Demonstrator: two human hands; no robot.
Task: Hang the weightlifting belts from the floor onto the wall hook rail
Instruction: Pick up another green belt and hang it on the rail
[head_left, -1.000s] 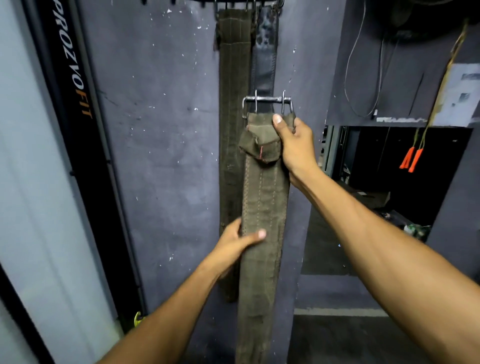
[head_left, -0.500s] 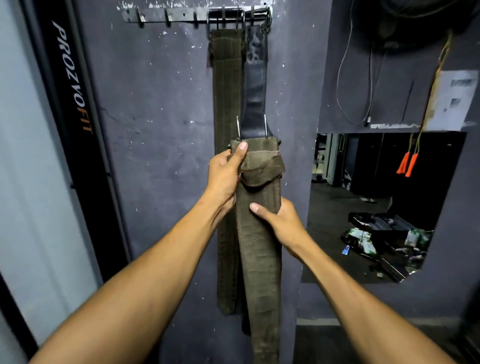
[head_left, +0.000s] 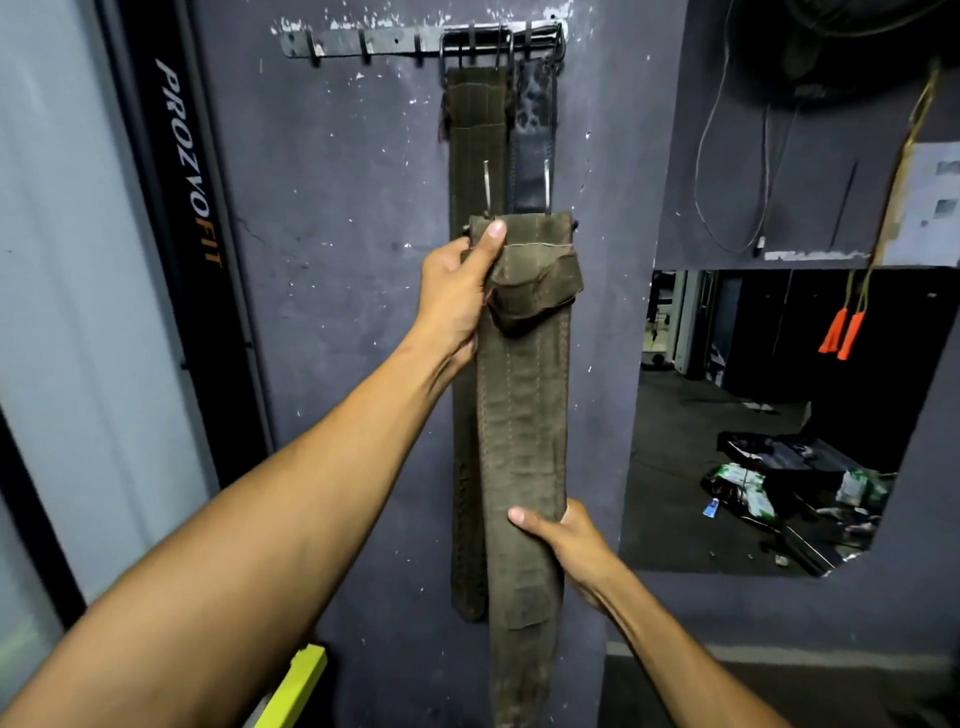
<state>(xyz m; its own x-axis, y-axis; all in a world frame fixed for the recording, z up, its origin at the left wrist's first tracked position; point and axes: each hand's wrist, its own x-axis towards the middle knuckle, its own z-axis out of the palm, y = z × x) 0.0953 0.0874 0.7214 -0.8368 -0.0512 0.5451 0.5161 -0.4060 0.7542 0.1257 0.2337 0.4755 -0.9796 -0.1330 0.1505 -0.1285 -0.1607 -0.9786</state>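
I hold an olive canvas weightlifting belt (head_left: 522, 415) upright in front of the purple wall. My left hand (head_left: 454, 296) grips its top edge beside the buckle fold, whose two metal prongs stick up. My right hand (head_left: 566, 540) grips the belt lower down from the right side. High on the wall runs the metal hook rail (head_left: 395, 41). Two belts hang from its right end: an olive belt (head_left: 475, 119) and a black leather belt (head_left: 535, 140), both partly hidden behind the one I hold. The rail's left hooks are bare.
A black banner (head_left: 189, 171) with lettering stands at the left against a pale panel. To the right, a wall opening (head_left: 753, 415) shows a dark room with clutter on its floor. Orange-handled cords (head_left: 844, 332) and a wire hang at the right. A yellow object (head_left: 301, 680) lies low.
My hands swapped places: the left moved up to the belt's top, the right dropped to its lower part. The view tilted up, bringing the hook rail into sight.
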